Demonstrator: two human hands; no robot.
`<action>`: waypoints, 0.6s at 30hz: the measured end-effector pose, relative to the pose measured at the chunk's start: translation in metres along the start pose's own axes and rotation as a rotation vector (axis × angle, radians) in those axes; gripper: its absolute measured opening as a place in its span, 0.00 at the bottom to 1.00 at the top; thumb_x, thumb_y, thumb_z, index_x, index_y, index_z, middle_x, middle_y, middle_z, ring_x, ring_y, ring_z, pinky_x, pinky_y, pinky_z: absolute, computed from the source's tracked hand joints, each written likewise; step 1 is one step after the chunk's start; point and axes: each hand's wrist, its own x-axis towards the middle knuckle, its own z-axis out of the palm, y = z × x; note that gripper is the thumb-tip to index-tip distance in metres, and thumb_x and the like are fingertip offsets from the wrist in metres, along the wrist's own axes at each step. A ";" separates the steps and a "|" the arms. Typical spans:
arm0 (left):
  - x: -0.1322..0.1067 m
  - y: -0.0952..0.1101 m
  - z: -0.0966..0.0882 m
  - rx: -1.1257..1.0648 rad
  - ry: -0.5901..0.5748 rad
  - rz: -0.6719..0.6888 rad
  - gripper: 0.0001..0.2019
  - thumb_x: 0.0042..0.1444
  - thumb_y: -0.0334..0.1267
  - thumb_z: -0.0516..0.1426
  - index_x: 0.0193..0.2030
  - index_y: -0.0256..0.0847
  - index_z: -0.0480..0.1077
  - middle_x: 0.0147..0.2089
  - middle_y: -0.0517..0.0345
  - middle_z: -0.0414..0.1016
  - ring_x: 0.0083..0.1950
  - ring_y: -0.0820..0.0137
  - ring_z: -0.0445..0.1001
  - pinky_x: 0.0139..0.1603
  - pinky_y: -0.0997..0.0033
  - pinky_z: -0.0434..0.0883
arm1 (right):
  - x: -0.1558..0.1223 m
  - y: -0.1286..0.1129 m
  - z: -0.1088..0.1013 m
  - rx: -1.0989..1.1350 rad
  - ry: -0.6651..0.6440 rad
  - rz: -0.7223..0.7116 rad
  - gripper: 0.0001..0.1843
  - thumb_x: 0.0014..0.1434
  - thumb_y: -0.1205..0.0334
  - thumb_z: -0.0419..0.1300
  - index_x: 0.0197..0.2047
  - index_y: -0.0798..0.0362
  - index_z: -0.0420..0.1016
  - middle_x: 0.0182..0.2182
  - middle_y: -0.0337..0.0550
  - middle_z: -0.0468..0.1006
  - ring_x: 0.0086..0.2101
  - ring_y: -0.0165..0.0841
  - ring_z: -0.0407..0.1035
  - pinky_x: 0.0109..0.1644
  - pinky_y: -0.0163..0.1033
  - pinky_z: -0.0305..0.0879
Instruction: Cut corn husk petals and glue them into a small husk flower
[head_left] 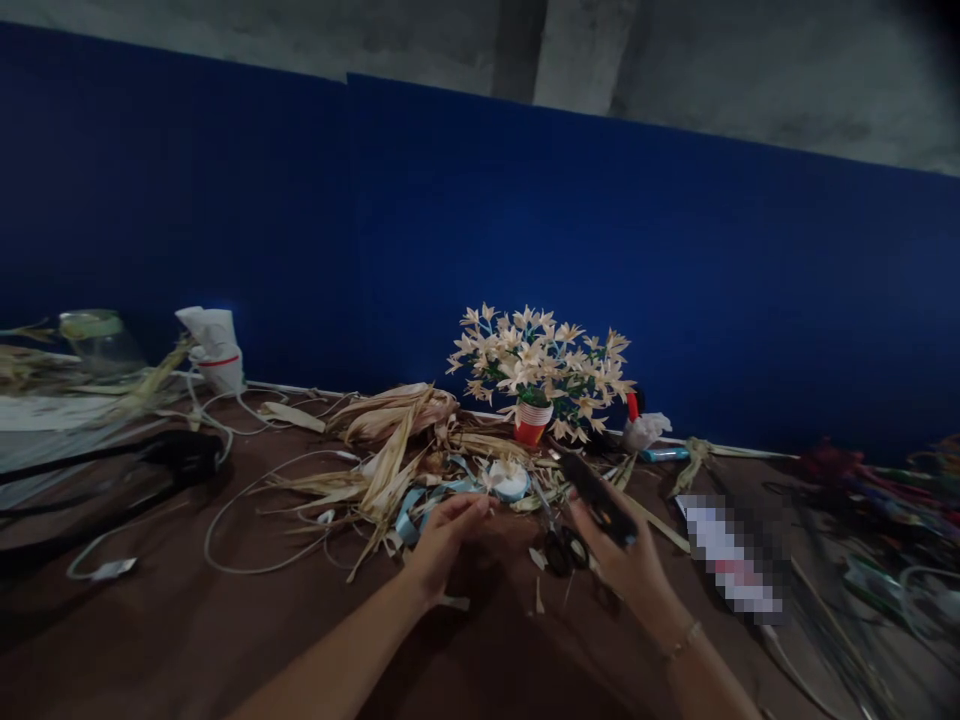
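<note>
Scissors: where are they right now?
In the head view, the black-handled scissors lie right of centre on the brown tabletop, just left of the right hand.

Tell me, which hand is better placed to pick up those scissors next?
Probably the right hand: it is close beside the scissors, while the left hand is farther off. Both look busy, though: the right grips a dark object and the left seems to pinch a small pale piece.

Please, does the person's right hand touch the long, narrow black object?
Touching. In the head view, the right hand holds the long, narrow black object, which sticks out past the grip.
</note>
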 end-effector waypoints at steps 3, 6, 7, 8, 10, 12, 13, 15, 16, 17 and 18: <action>-0.001 0.002 0.002 -0.008 -0.009 -0.012 0.16 0.43 0.48 0.60 0.32 0.36 0.74 0.29 0.55 0.74 0.32 0.69 0.70 0.35 0.72 0.65 | -0.012 -0.007 0.029 0.168 -0.041 0.098 0.16 0.44 0.56 0.63 0.37 0.54 0.72 0.32 0.46 0.76 0.33 0.37 0.69 0.36 0.38 0.67; -0.001 0.003 0.003 -0.028 -0.014 -0.025 0.17 0.40 0.49 0.62 0.31 0.36 0.74 0.28 0.56 0.73 0.31 0.69 0.70 0.35 0.72 0.65 | -0.009 -0.016 0.045 0.282 -0.090 0.217 0.11 0.46 0.57 0.63 0.30 0.54 0.71 0.27 0.41 0.74 0.29 0.33 0.68 0.34 0.36 0.67; -0.001 0.003 0.004 -0.024 -0.018 -0.013 0.16 0.40 0.48 0.62 0.30 0.36 0.74 0.28 0.57 0.73 0.31 0.70 0.70 0.35 0.73 0.65 | -0.006 -0.019 0.049 0.303 -0.085 0.225 0.10 0.46 0.58 0.63 0.29 0.55 0.70 0.26 0.39 0.73 0.28 0.32 0.68 0.35 0.35 0.67; -0.001 0.003 0.004 -0.014 -0.031 0.004 0.16 0.40 0.48 0.62 0.30 0.36 0.74 0.28 0.57 0.73 0.30 0.70 0.69 0.34 0.73 0.65 | -0.003 -0.021 0.053 0.316 -0.080 0.216 0.10 0.45 0.58 0.63 0.29 0.55 0.70 0.25 0.39 0.73 0.28 0.31 0.67 0.34 0.35 0.66; -0.001 0.003 0.005 0.020 -0.066 0.039 0.16 0.41 0.48 0.62 0.30 0.36 0.74 0.28 0.58 0.72 0.30 0.71 0.68 0.33 0.74 0.64 | 0.000 -0.023 0.059 0.325 -0.063 0.174 0.09 0.46 0.60 0.62 0.30 0.55 0.69 0.25 0.39 0.72 0.27 0.30 0.67 0.34 0.35 0.67; -0.001 0.003 0.005 0.049 -0.083 0.080 0.16 0.41 0.49 0.61 0.29 0.36 0.74 0.28 0.57 0.72 0.30 0.71 0.67 0.32 0.74 0.63 | -0.001 -0.024 0.065 0.316 -0.030 0.118 0.10 0.46 0.61 0.62 0.33 0.55 0.69 0.27 0.40 0.72 0.28 0.31 0.67 0.35 0.36 0.67; -0.001 0.003 0.005 0.062 -0.082 0.106 0.16 0.41 0.49 0.62 0.28 0.36 0.74 0.27 0.57 0.71 0.30 0.71 0.67 0.32 0.74 0.63 | -0.003 -0.024 0.067 0.309 -0.016 0.085 0.10 0.47 0.62 0.61 0.34 0.55 0.68 0.28 0.41 0.72 0.29 0.31 0.67 0.36 0.36 0.67; -0.001 0.004 0.006 0.076 -0.068 0.150 0.15 0.40 0.49 0.62 0.26 0.36 0.74 0.27 0.57 0.70 0.31 0.71 0.66 0.34 0.73 0.63 | -0.009 -0.025 0.069 0.290 -0.015 0.012 0.10 0.49 0.63 0.60 0.36 0.54 0.68 0.30 0.42 0.72 0.30 0.32 0.68 0.38 0.37 0.67; -0.001 0.005 0.007 0.080 -0.063 0.163 0.15 0.40 0.48 0.62 0.24 0.36 0.74 0.27 0.57 0.70 0.31 0.71 0.66 0.35 0.73 0.63 | -0.011 -0.025 0.069 0.279 -0.030 -0.021 0.08 0.49 0.64 0.59 0.35 0.54 0.68 0.30 0.42 0.72 0.31 0.32 0.68 0.38 0.37 0.67; -0.002 0.006 0.008 0.081 -0.060 0.171 0.14 0.39 0.48 0.63 0.23 0.36 0.74 0.27 0.57 0.70 0.32 0.71 0.66 0.36 0.73 0.63 | -0.013 -0.025 0.069 0.268 -0.049 -0.047 0.07 0.50 0.64 0.58 0.35 0.54 0.68 0.30 0.42 0.72 0.31 0.32 0.68 0.38 0.37 0.67; -0.002 0.007 0.008 0.080 -0.061 0.170 0.14 0.38 0.47 0.63 0.22 0.36 0.74 0.28 0.57 0.70 0.33 0.71 0.67 0.37 0.73 0.63 | -0.014 -0.025 0.068 0.259 -0.065 -0.066 0.06 0.51 0.64 0.58 0.34 0.53 0.68 0.29 0.41 0.72 0.30 0.32 0.68 0.37 0.37 0.67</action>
